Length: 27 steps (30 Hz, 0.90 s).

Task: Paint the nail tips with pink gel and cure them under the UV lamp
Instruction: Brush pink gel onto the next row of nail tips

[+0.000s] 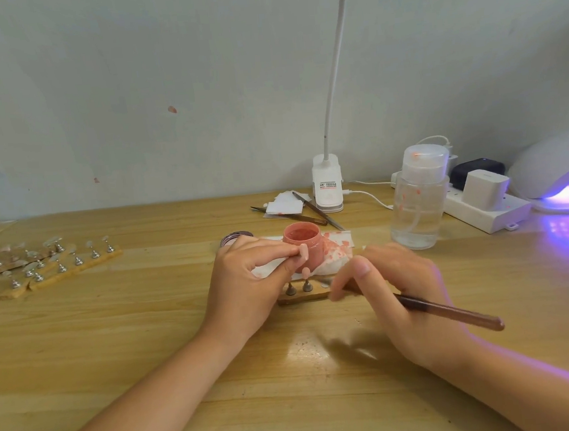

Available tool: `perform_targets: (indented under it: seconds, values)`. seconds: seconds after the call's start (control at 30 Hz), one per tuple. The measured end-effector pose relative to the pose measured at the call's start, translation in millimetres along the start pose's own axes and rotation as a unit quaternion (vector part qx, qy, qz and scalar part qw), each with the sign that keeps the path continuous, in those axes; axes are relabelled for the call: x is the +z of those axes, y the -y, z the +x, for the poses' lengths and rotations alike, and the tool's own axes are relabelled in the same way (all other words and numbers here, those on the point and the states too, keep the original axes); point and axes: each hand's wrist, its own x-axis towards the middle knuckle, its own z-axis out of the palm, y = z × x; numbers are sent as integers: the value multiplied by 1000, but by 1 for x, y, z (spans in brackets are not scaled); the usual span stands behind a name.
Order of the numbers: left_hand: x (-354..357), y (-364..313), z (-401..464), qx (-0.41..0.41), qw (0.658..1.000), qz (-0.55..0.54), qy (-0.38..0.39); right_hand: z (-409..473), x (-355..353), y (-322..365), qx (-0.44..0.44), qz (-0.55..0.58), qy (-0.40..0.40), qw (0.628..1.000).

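My left hand [247, 280] pinches a pink-painted nail tip [302, 251] between thumb and fingers, right in front of the open jar of pink gel [305, 248]. Just below, a small wooden strip [304, 296] carries two metal stands, one with a pink tip on it. My right hand [396, 295] grips a brown brush [453, 312] like a pen; its bristle end is hidden behind my fingers near the strip. The white UV lamp [554, 171] glows violet at the far right.
Wooden strips with several stands and unpainted tips [46, 263] lie at the left. A stained tissue [334, 252] lies under the jar, its lid [235, 238] behind my left hand. A clear pump bottle [419, 200], clip lamp [327, 187], tweezers [313, 209] and power strip [489, 211] stand behind.
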Motion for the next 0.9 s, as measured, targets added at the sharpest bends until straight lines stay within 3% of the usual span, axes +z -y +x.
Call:
perform_targets:
  seconds: [0.2, 0.47, 0.9]
  values:
    - [0, -3, 0, -23, 1000, -3, 8, 3, -2, 2, 26, 4, -53, 998]
    - [-2, -12, 0, -26, 998, -16, 54, 8, 7, -4, 20, -70, -4, 997]
    - [-2, -15, -1, -23, 997, -14, 77, 9, 8, -5, -6, -64, -20, 998]
